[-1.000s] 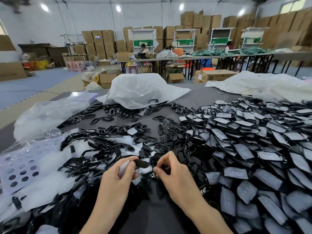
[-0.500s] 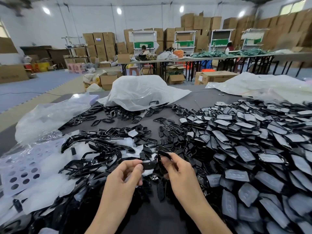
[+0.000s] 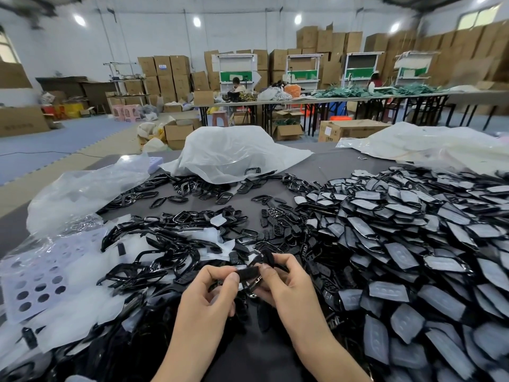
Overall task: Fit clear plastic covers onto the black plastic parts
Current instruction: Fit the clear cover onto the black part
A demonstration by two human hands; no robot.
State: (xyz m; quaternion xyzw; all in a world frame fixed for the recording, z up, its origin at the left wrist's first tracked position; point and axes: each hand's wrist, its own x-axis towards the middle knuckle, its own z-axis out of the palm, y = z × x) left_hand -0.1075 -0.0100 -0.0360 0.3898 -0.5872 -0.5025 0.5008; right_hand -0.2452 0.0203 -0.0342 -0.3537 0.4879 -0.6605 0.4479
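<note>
While both hands work low over the dark grey matt surface [image 3: 325, 165], the left hand [image 3: 209, 296] and the right hand [image 3: 289, 288] each pinch one end of a small flat black plastic part [image 3: 248, 271], held just above the clutter between them. The fingers [image 3: 230, 279] on both sides are curled tight on it, thumb against forefinger. Whether a clear cover already sits on this piece: cannot tell, the fingers hide most of it. Risks noted. (1) Grip is at the tips only, on a thin piece that looks slick. A twist while pressing could flick it out, and it would vanish into the tangle of loose black plastic frames [image 3: 165, 260] directly beneath and to the left. (2) A thin clear cover pressed on askew may seat on one edge only, or crease. Likely cause: thumbs covering the seam, so alignment goes unseen. (3) The heap of black parts with frosted clear covers [image 3: 399, 257] rises close to the right wrist. A careless elbow could slide finished pieces back among unfinished ones. (4) The translucent plastic sheets [image 3: 82, 312] to the left lie overlapped and partly buried under frames, so picking one may bring up two stuck together. Glossy black under the ceiling lamps [image 3: 196, 22] throws glare, which will not help the eye. Judgement: misalignment is the likeliest fault.
</note>
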